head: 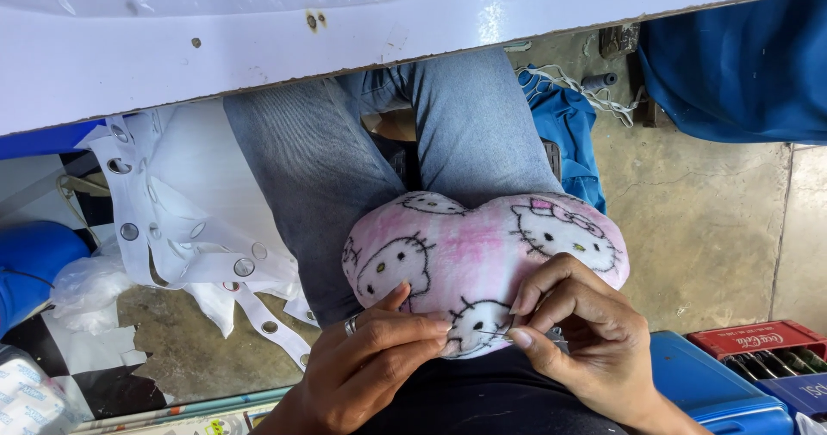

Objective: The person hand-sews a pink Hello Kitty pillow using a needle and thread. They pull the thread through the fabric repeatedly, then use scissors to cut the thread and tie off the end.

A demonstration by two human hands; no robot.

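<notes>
Pinching the pillow's point(482, 258) near edge, seemingly, both hands point(482, 349).

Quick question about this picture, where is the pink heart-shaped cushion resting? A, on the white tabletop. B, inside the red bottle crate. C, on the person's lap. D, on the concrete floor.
C: the pink heart-shaped cushion lies on the jeans-clad thighs, with the left hand and right hand pinching its near edge; the white tabletop sits beyond the knees.
</notes>
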